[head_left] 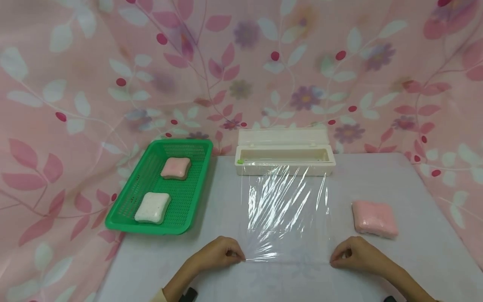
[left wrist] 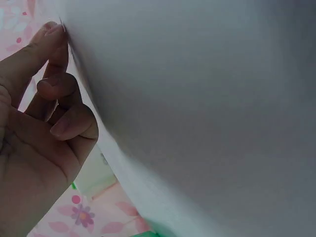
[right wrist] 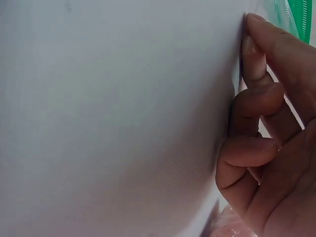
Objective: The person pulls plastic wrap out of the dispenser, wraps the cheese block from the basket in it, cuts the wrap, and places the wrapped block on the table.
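Observation:
A sheet of clear plastic wrap point(head_left: 286, 209) runs from the white dispenser box point(head_left: 284, 169) at the back of the table toward the person. At its near left corner the left hand point(head_left: 220, 253) pinches the film between thumb and forefinger. The right hand point(head_left: 356, 255) pinches the near right corner the same way. Between the two hands the film's near edge is stretched straight, close over the table. In the left wrist view the left hand point(left wrist: 47, 123) has its other fingers curled in; the right hand point(right wrist: 269, 128) looks alike in the right wrist view.
A pink, pillow-shaped block point(head_left: 375, 219) with a shiny surface lies right of the film. On the left stands a green basket point(head_left: 196, 197) holding a pink block point(head_left: 175, 168) and a white block point(head_left: 152, 207). The box's lid point(head_left: 283, 136) is raised. Floral cloth point(head_left: 241, 63) hangs behind.

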A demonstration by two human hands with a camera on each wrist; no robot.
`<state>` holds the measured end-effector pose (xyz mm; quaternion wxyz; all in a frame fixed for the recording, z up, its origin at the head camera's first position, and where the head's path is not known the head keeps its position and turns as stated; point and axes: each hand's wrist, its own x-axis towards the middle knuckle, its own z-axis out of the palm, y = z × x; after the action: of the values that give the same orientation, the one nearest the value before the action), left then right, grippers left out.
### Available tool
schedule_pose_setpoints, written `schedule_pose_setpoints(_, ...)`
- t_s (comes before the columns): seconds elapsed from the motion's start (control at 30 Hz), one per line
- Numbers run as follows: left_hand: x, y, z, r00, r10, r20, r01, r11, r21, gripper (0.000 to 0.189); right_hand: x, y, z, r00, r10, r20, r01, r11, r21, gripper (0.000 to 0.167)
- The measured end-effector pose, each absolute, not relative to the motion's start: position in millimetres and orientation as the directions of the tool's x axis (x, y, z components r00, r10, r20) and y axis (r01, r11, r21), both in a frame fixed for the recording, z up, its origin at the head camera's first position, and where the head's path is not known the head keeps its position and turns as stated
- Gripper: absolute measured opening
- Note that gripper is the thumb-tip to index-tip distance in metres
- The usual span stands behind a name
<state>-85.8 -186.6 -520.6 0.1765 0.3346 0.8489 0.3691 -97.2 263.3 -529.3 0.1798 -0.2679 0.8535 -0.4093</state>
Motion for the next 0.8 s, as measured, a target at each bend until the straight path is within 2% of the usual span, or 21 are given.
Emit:
schedule_pose_setpoints(0.2,-76,-183,-505,-0.720,0.681,-0.134,0.444,0.601,0.664,0.014,-88,264,-532,-0.845,-0.530,-0.074,-0.295,0.576,-0.762,0.006)
schedule_pose_setpoints(0.3,-76,-188,-485,-0.670,0.721,-0.178,0.445,0.582,0.681,0.022,-86,263,-530,-0.859,-0.508,-0.067,-0.285,0.582,-0.762,0.006)
schedule_pose_setpoints(0.43,-85,-208,-449,-0.618,0.770,-0.156,0.446,0.508,0.737,0.027,-84,264,-528,-0.862,-0.504,-0.059,-0.287,0.579,-0.763,0.006)
schedule_pose_setpoints(0.5,-93,-224,-428,-0.651,0.750,-0.116,0.439,0.497,0.749,0.028,-83,264,-528,-0.862,-0.502,-0.067,-0.279,0.581,-0.765,0.005)
schedule_pose_setpoints(0.57,-102,-244,-403,-0.713,0.696,-0.083,0.425,0.523,0.739,0.029,-83,264,-528,-0.863,-0.499,-0.074,-0.272,0.584,-0.765,0.006)
schedule_pose_setpoints(0.7,-123,-294,-357,-0.870,0.486,-0.087,0.315,0.681,0.661,0.035,-82,263,-529,-0.862,-0.502,-0.073,-0.274,0.581,-0.766,0.006)
schedule_pose_setpoints(0.8,-143,-332,-336,-0.937,0.328,-0.118,0.205,0.794,0.572,0.041,-82,261,-529,-0.862,-0.501,-0.078,-0.268,0.580,-0.769,0.006)
